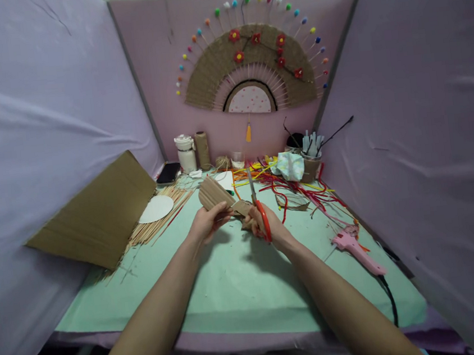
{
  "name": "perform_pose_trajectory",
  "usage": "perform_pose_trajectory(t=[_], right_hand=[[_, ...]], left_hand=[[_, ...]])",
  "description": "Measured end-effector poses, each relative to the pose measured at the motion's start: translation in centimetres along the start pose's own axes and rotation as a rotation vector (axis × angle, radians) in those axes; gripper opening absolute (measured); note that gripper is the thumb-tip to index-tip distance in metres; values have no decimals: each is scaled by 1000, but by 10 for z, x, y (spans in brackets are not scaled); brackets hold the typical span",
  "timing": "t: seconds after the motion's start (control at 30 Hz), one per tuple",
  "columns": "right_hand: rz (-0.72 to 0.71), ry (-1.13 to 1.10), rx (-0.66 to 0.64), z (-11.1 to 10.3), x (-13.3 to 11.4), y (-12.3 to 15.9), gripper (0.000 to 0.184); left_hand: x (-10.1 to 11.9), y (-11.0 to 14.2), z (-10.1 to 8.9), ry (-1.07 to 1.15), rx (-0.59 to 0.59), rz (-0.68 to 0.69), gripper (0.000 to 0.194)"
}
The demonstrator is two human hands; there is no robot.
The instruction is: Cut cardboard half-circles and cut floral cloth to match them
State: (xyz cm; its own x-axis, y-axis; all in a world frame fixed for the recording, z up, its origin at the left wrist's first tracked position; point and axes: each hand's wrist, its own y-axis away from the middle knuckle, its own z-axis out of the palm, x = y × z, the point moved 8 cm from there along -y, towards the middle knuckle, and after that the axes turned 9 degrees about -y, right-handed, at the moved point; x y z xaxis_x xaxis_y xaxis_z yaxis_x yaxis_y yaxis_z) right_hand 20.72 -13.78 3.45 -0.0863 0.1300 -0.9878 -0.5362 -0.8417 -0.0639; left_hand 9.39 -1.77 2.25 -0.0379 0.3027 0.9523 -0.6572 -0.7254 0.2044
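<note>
My left hand [211, 222] is closed on a piece of brown corrugated cardboard [213, 193], pinching its lower right edge between thumb and fingers. The cardboard has a rounded left end and is held above the table. My right hand [272, 224] holds red-handled scissors [263, 220], whose blades point up and away from me. A torn, crumpled bit of cardboard [242, 208] lies between both hands, against my right fingers. Exactly how those fingers grip it is partly hidden.
Left are a leaning cardboard sheet [97, 215], thin sticks [172, 207] and a white paper oval [156, 208]. Coloured pipe cleaners [262, 177] and a crumpled cloth [290, 166] lie behind. A pink glue gun [359, 252] with its cord rests right. A decorated fan [259, 62] hangs on the back wall.
</note>
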Motion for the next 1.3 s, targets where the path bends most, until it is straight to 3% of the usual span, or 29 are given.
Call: perform_pose_trajectory(t=[0.17,0.37,0.7,1.3], right_hand=[[-19,264,-272,27,2,14,46],[16,430,-403,39,4,20,48],[3,447,-417,38,6,20,59],[28,440,-416,37,8,21,54]], left_hand=[[23,-2,-24,78,113,139,21],[26,-1,-29,63,127,157,21],[23,0,-19,0,45,145,21],[18,-1,-19,-23,20,83,16]])
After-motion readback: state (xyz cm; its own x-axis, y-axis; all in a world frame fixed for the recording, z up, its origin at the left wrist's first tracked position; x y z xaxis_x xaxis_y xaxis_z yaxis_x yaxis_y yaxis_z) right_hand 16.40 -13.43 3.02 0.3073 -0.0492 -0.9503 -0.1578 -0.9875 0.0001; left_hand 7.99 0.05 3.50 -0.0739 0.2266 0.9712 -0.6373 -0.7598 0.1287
